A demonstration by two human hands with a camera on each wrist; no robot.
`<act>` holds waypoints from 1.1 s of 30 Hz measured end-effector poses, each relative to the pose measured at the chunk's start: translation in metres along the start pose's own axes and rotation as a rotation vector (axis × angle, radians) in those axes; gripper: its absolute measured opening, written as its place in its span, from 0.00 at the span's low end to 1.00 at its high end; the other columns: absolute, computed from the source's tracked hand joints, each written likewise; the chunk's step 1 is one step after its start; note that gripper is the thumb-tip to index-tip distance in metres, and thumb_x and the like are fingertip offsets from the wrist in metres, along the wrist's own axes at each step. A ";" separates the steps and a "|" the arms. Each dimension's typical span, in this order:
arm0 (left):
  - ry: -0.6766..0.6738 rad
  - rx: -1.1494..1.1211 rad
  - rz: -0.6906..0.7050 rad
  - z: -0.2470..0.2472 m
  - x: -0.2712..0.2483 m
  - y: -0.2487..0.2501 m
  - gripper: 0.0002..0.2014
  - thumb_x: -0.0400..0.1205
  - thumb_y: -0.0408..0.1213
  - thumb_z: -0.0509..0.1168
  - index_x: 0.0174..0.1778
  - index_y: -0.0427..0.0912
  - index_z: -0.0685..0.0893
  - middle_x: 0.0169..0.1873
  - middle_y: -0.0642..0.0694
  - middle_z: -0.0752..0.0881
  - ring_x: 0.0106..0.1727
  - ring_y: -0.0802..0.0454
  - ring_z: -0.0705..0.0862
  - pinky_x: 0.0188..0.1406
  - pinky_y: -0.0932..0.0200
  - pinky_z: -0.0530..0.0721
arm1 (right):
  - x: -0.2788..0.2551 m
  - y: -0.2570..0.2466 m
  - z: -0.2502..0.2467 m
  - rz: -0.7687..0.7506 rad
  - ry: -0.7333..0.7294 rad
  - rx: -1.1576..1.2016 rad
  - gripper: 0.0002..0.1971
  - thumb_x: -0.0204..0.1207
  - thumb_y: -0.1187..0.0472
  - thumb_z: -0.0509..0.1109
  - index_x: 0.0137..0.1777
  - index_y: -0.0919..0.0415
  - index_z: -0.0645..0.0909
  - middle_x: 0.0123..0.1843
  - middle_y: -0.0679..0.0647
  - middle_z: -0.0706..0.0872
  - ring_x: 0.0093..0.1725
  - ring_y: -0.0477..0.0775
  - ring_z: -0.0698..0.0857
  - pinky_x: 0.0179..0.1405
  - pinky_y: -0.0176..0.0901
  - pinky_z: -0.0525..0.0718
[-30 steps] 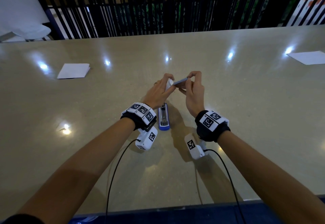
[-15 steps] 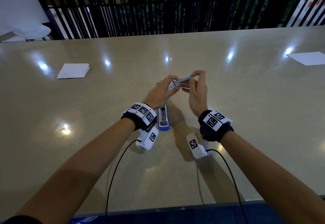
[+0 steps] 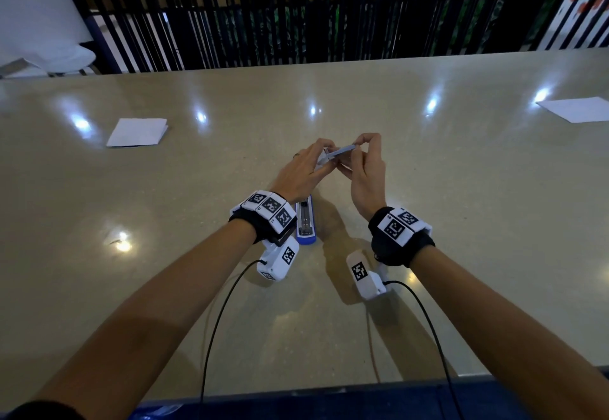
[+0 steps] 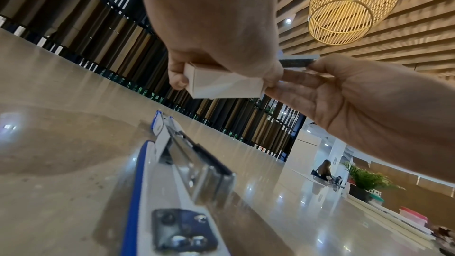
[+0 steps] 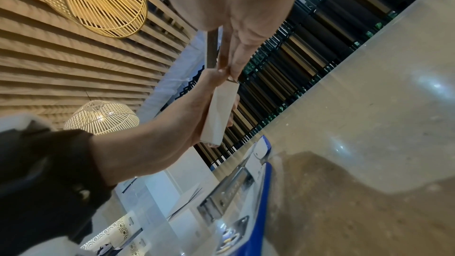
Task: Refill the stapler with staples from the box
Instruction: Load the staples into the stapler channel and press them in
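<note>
My left hand (image 3: 304, 169) grips a small white staple box (image 4: 224, 83) above the table. My right hand (image 3: 365, 169) pinches a grey strip of staples (image 3: 342, 150) by its far end; the strip's other end meets the box mouth. The same strip (image 4: 296, 62) shows between thumb and forefinger in the left wrist view, and the strip (image 5: 211, 50) runs down to the box (image 5: 219, 112) in the right wrist view. A blue and white stapler (image 3: 305, 222) lies flat under my hands, opened out, its metal staple channel (image 4: 197, 164) facing up.
A folded white paper (image 3: 136, 132) lies at the far left of the beige table (image 3: 461, 205), and another sheet (image 3: 575, 108) at the far right. Black cables run from both wrist cameras over the near table edge. A dark slatted railing stands behind the table.
My right hand has drawn the staple strip to the right, farther out of the box, and both hands have lifted slightly. The stapler has not moved.
</note>
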State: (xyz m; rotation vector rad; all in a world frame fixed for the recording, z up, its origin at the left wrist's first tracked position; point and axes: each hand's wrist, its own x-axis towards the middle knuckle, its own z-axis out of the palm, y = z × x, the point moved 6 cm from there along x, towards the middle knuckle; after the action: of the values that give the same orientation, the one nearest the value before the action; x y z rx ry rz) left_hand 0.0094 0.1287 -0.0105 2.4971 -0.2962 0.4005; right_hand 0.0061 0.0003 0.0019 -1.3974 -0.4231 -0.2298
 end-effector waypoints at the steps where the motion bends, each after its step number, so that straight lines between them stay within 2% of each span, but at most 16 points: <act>1: -0.003 0.014 -0.005 0.000 0.000 -0.001 0.15 0.87 0.53 0.52 0.64 0.51 0.70 0.50 0.51 0.79 0.48 0.50 0.77 0.43 0.57 0.72 | 0.000 -0.001 -0.001 0.006 0.011 0.018 0.05 0.86 0.68 0.49 0.54 0.59 0.64 0.47 0.76 0.85 0.50 0.67 0.89 0.55 0.50 0.89; 3: -0.009 0.031 -0.017 0.001 0.000 -0.003 0.15 0.86 0.53 0.51 0.64 0.51 0.70 0.47 0.50 0.79 0.47 0.50 0.77 0.42 0.56 0.71 | -0.001 -0.001 -0.003 0.024 0.032 0.035 0.05 0.86 0.69 0.49 0.54 0.60 0.64 0.46 0.70 0.86 0.47 0.63 0.89 0.54 0.49 0.89; 7: -0.029 0.048 -0.032 0.002 -0.001 -0.001 0.16 0.86 0.53 0.51 0.65 0.50 0.69 0.46 0.48 0.79 0.47 0.47 0.77 0.41 0.55 0.71 | -0.001 0.004 -0.005 0.019 0.039 -0.059 0.03 0.86 0.67 0.50 0.54 0.60 0.64 0.46 0.71 0.86 0.49 0.64 0.89 0.53 0.48 0.89; 10: -0.056 0.068 -0.055 0.002 -0.001 0.001 0.17 0.86 0.53 0.51 0.66 0.48 0.69 0.46 0.47 0.77 0.46 0.48 0.76 0.42 0.54 0.72 | 0.002 0.003 -0.007 -0.030 0.016 -0.157 0.03 0.86 0.67 0.51 0.54 0.60 0.65 0.43 0.61 0.85 0.43 0.54 0.89 0.47 0.41 0.87; 11: -0.062 0.067 -0.060 0.003 0.000 0.001 0.17 0.86 0.53 0.51 0.66 0.47 0.68 0.45 0.47 0.77 0.45 0.48 0.76 0.41 0.54 0.72 | 0.003 0.002 -0.007 -0.038 0.004 -0.181 0.03 0.86 0.67 0.51 0.54 0.60 0.65 0.42 0.58 0.86 0.42 0.52 0.88 0.45 0.41 0.87; 13: -0.084 0.054 -0.061 0.005 -0.001 0.002 0.16 0.87 0.51 0.51 0.65 0.47 0.67 0.46 0.47 0.77 0.45 0.48 0.75 0.41 0.54 0.72 | 0.004 0.002 -0.009 -0.028 -0.009 -0.198 0.03 0.86 0.67 0.51 0.54 0.60 0.65 0.39 0.54 0.86 0.41 0.55 0.88 0.46 0.47 0.87; 14: -0.098 0.043 -0.059 0.006 -0.001 0.003 0.15 0.87 0.50 0.51 0.65 0.46 0.67 0.46 0.48 0.76 0.45 0.48 0.74 0.41 0.54 0.71 | 0.005 0.003 -0.011 -0.018 -0.011 -0.197 0.03 0.86 0.67 0.51 0.54 0.60 0.65 0.40 0.56 0.86 0.42 0.58 0.89 0.46 0.49 0.87; 17: -0.106 0.021 -0.066 0.009 -0.002 0.008 0.13 0.87 0.48 0.50 0.63 0.46 0.68 0.46 0.49 0.75 0.45 0.49 0.74 0.41 0.54 0.70 | 0.008 0.006 -0.016 0.033 0.013 -0.126 0.03 0.86 0.66 0.50 0.54 0.60 0.64 0.48 0.71 0.87 0.46 0.63 0.90 0.48 0.46 0.87; 21: -0.080 0.044 -0.077 0.008 -0.001 0.015 0.09 0.85 0.43 0.52 0.57 0.44 0.70 0.38 0.53 0.73 0.41 0.49 0.72 0.40 0.54 0.68 | 0.011 0.005 -0.033 0.068 0.153 -0.035 0.08 0.85 0.67 0.47 0.50 0.55 0.64 0.46 0.69 0.86 0.38 0.60 0.89 0.44 0.48 0.88; 23: -0.115 0.078 -0.077 0.010 0.001 0.018 0.09 0.84 0.43 0.53 0.55 0.45 0.70 0.43 0.51 0.76 0.42 0.48 0.74 0.42 0.52 0.70 | 0.012 0.004 -0.044 0.066 0.224 -0.036 0.11 0.85 0.67 0.47 0.47 0.51 0.64 0.47 0.70 0.84 0.36 0.58 0.89 0.44 0.49 0.88; 24: -0.151 0.087 -0.072 0.014 0.002 0.019 0.09 0.83 0.44 0.53 0.56 0.45 0.71 0.46 0.50 0.77 0.44 0.47 0.75 0.44 0.51 0.72 | 0.013 0.003 -0.049 0.061 0.251 -0.042 0.10 0.85 0.67 0.47 0.48 0.52 0.64 0.49 0.72 0.84 0.36 0.58 0.89 0.44 0.49 0.88; 26: -0.253 0.079 -0.047 0.024 0.005 0.024 0.12 0.82 0.46 0.56 0.59 0.47 0.71 0.52 0.47 0.77 0.51 0.45 0.77 0.50 0.48 0.77 | 0.015 0.001 -0.057 0.051 0.274 -0.057 0.06 0.85 0.66 0.48 0.50 0.56 0.63 0.53 0.75 0.83 0.37 0.61 0.88 0.44 0.51 0.88; 28: -0.380 0.041 -0.027 0.036 0.006 0.030 0.16 0.83 0.44 0.58 0.65 0.45 0.70 0.58 0.45 0.73 0.56 0.43 0.78 0.54 0.48 0.77 | 0.019 0.000 -0.062 0.046 0.278 -0.077 0.08 0.86 0.65 0.48 0.48 0.53 0.64 0.54 0.75 0.82 0.38 0.60 0.88 0.41 0.48 0.88; 30: -0.485 0.026 -0.030 0.048 0.005 0.035 0.20 0.83 0.40 0.60 0.71 0.41 0.68 0.60 0.40 0.69 0.58 0.41 0.78 0.56 0.51 0.76 | 0.022 -0.001 -0.068 0.047 0.284 -0.095 0.06 0.86 0.66 0.48 0.49 0.55 0.64 0.51 0.70 0.82 0.36 0.56 0.88 0.38 0.44 0.87; 33: -0.541 0.044 -0.068 0.062 0.006 0.040 0.23 0.85 0.41 0.60 0.74 0.39 0.67 0.64 0.35 0.71 0.61 0.38 0.78 0.57 0.53 0.74 | 0.025 0.002 -0.078 0.065 0.305 -0.117 0.03 0.85 0.67 0.49 0.52 0.61 0.62 0.46 0.60 0.81 0.34 0.54 0.87 0.34 0.41 0.84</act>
State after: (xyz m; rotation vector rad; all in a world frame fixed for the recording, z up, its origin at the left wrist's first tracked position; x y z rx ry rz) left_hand 0.0161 0.0596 -0.0363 2.6120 -0.4129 -0.3103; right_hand 0.0410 -0.0734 0.0014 -1.4599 -0.1134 -0.4132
